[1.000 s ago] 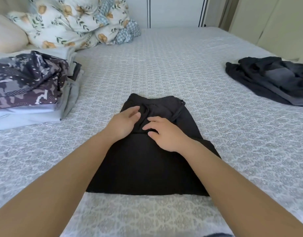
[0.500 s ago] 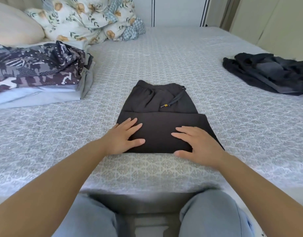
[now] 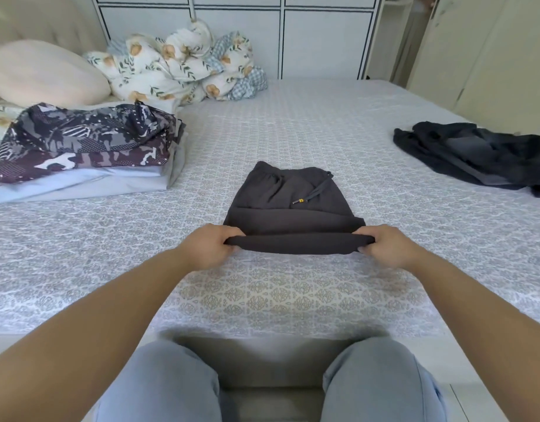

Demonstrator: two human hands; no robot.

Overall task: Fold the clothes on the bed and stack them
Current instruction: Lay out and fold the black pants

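Shorts (image 3: 293, 205) | near fold gripped by left hand (image 3: 209, 246), right hand (image 3: 384, 246) | no legible writing

The bed (image 3: 293, 132) wears a pale grey patterned cover, and a folded dark garment (image 3: 293, 208) lies at its middle. At its left side sits a stack of folded clothes (image 3: 79, 156), camouflage print on top, with a cream pillow (image 3: 43, 74) and a bunched floral quilt (image 3: 177, 68) behind. A crumpled dark heap of clothes (image 3: 476, 156) lies at the right edge.
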